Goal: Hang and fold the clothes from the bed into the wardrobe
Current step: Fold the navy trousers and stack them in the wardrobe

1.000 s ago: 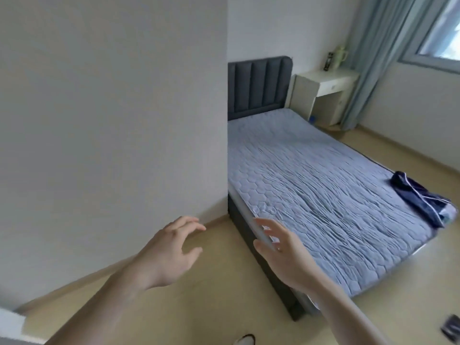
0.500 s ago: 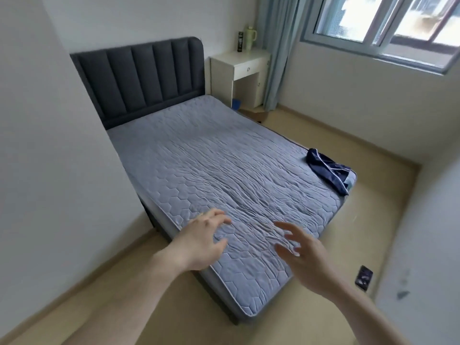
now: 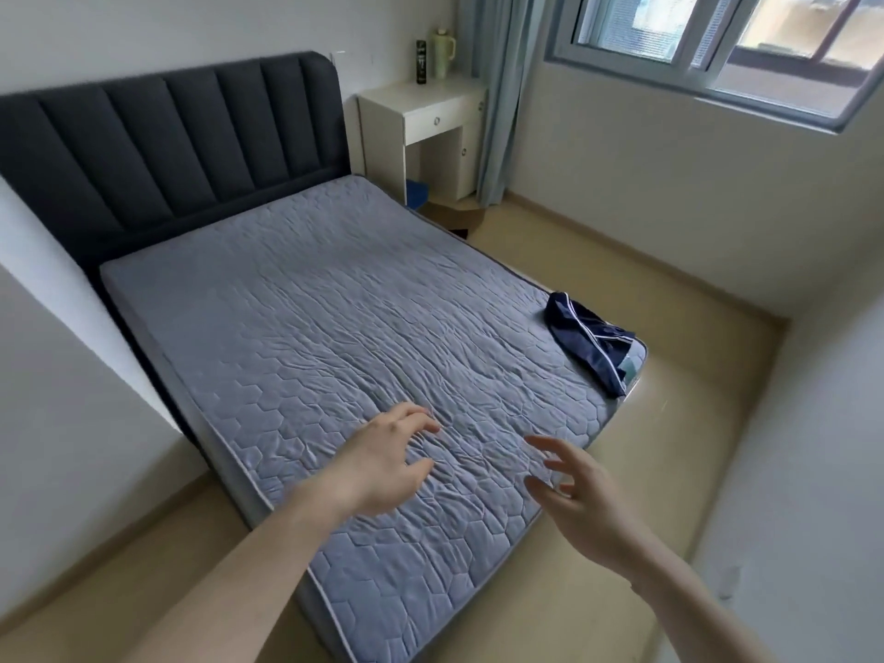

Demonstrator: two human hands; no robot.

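A crumpled navy garment with white stripes (image 3: 591,339) lies on the far right corner of the bed's grey quilted mattress (image 3: 306,318). My left hand (image 3: 382,464) hovers over the near part of the mattress, fingers spread, holding nothing. My right hand (image 3: 576,507) is beside it over the mattress's near right edge, also spread and empty. Both hands are well short of the garment. No wardrobe is in view.
A dark padded headboard (image 3: 167,136) stands at the far end. A white bedside desk (image 3: 430,136) with a pale jug (image 3: 444,47) and a dark bottle sits by a blue-grey curtain (image 3: 502,88) and a window. White walls close in left and right; tan floor surrounds the bed.
My view has swung right from the white wall and moved closer to the bed. Both hands now reach out over the mattress instead of the floor beside it.
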